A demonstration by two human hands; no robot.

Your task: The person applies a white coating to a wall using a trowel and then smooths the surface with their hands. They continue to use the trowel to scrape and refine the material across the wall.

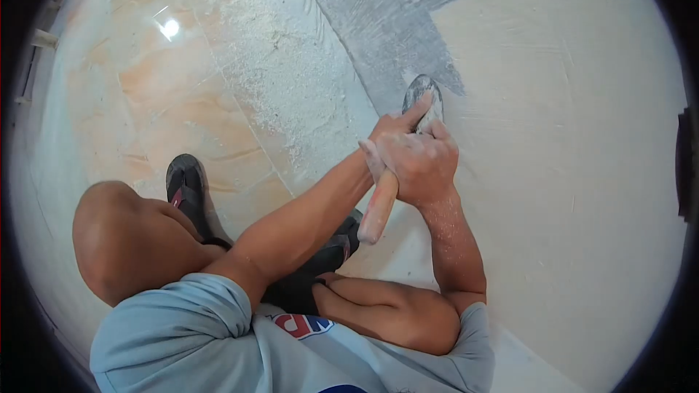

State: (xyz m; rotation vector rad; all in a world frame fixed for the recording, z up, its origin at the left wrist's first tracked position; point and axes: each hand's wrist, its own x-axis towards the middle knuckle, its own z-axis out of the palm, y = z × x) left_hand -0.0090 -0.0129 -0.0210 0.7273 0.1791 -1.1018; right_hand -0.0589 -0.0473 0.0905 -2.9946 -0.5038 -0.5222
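Observation:
A scraper with a wooden handle (378, 207) and a rounded, dark metal blade (419, 89) lies against the wall surface. My right hand (422, 164) is wrapped round the handle, whose butt end sticks out below the fist. Beside it, my left hand (397, 125) grips the tool nearer the blade, with a finger stretched along the metal; the right hand partly hides it. Pale dust coats the fingers. Close to the blade, a grey scraped patch (386, 36) meets the cream coating (553, 160) along a ragged edge.
Glossy orange-and-white floor tiles (164, 94) lie to the left. White dust and flakes (269, 58) are strewn along the wall's foot. My bent knees and dark shoes (187, 182) are close below my arms. A dark object (684, 164) shows at the right edge.

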